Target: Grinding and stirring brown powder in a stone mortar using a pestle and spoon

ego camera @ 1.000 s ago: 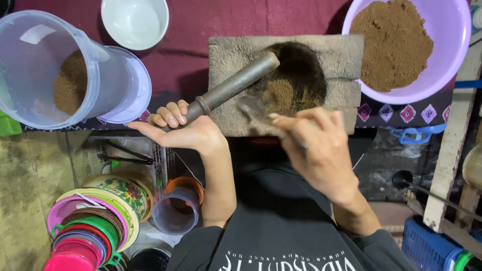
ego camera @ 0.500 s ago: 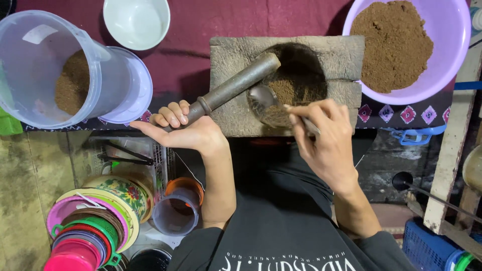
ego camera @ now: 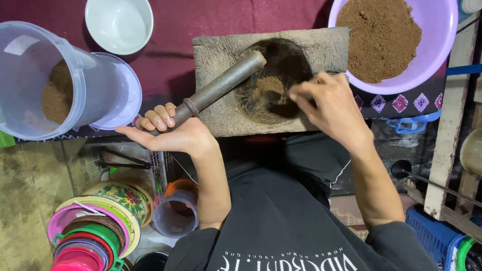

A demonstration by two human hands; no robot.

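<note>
Sitting between the tub (ego camera: 65, 83) and the purple bowl (ego camera: 401, 40) of brown powder, the stone block (ego camera: 226, 75) has bare cloth on its left, but its right edge almost touches the bowl. Curled shut around the low end of the pestle (ego camera: 221, 85), the left hand (ego camera: 168, 133) holds it slanting up into the hollow. Bent down over the hollow, the right hand (ego camera: 331, 108) pinches a spoon (ego camera: 273, 96) in the powder there
</note>
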